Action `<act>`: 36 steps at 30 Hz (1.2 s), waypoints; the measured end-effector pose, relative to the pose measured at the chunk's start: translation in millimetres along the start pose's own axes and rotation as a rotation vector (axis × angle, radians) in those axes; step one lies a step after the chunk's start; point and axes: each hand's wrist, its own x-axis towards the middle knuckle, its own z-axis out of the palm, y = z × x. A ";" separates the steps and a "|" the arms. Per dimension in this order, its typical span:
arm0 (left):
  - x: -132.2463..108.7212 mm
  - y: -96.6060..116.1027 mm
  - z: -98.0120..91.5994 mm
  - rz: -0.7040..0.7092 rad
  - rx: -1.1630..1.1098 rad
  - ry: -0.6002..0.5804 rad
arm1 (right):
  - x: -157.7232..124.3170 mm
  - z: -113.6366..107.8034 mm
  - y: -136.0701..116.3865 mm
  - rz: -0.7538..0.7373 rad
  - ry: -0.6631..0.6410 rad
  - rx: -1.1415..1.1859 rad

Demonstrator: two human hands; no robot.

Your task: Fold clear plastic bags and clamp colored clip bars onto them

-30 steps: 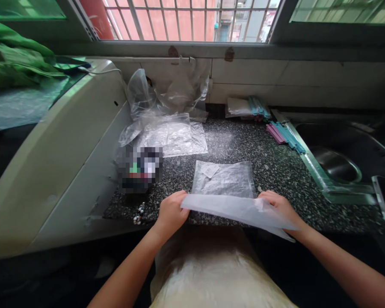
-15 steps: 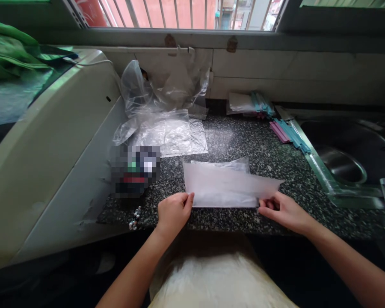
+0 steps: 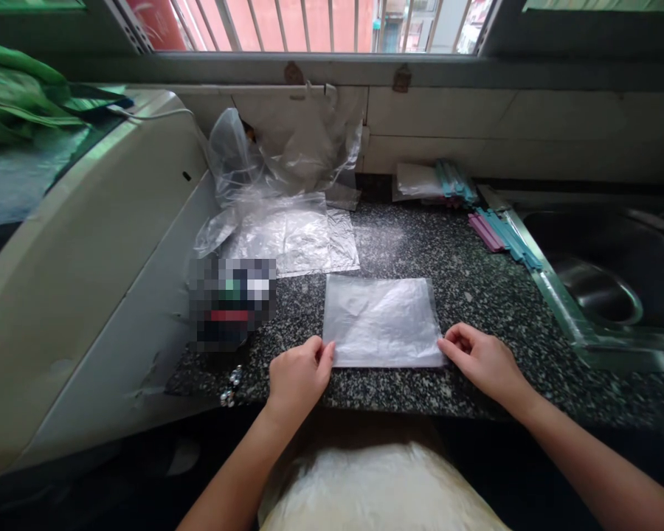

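A clear plastic bag (image 3: 381, 321) lies flat on the dark speckled countertop (image 3: 415, 243), close to its front edge. My left hand (image 3: 299, 372) pinches the bag's near left corner between thumb and forefinger. At the near right corner, my right hand (image 3: 484, 365) is closed with thumb and forefinger on the bag's edge. Behind the bag, to the left, several more clear plastic sheets or bags (image 3: 293, 232) are spread out, slightly crumpled. Whether the bag between my hands is one layer or several, I cannot tell.
A blurred-out item (image 3: 232, 302) stands at the left beside small shiny beads (image 3: 232, 383). Pink and blue strips (image 3: 503, 240) lie by the metal sink (image 3: 603, 295). A stack of packed bags (image 3: 417, 181) rests against the wall. A white appliance (image 3: 116, 221) borders the counter's left.
The bag's top layer, which was lifted and slanted toward the right, now lies flat and squared. My right hand has moved slightly left, to the bag's corner.
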 end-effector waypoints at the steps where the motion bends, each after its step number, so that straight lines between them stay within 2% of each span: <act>1: -0.9 -1.0 0.4 -0.005 -0.002 0.042 | -1.6 2.1 1.5 -0.060 0.057 0.005; 3: -2.6 -3.6 1.5 0.034 -0.016 0.230 | -4.9 5.5 3.2 -0.251 0.189 0.021; 4: -3.4 -4.8 2.1 0.102 -0.025 0.349 | -6.4 6.6 2.9 -0.373 0.249 0.018; 6: -4.5 -6.2 3.4 0.332 -0.037 0.532 | -9.5 7.4 -0.2 -0.618 0.316 -0.027; 8: -5.3 -5.7 5.4 0.550 -0.026 0.584 | -12.9 7.1 -5.6 -0.785 0.324 -0.121; 9: -5.8 -5.1 6.8 0.597 -0.007 0.584 | -14.6 7.0 -8.6 -0.827 0.324 -0.175; 12: -7.9 -3.4 13.1 0.549 0.057 0.567 | -19.6 8.0 -15.2 -0.845 0.305 -0.304; 16: -11.6 -4.5 20.1 0.495 0.060 0.509 | -23.4 11.3 -17.0 -0.820 0.272 -0.353; 27: -11.6 -8.3 19.1 0.441 0.038 0.452 | -22.6 16.0 -6.9 -0.876 0.307 -0.394; 30: -13.1 -1.3 20.8 0.494 0.002 0.513 | -21.6 15.9 -8.2 -0.893 0.322 -0.410; 36: -18.1 26.5 24.4 0.744 -0.023 0.550 | -34.0 11.3 -20.5 -0.867 0.334 -0.406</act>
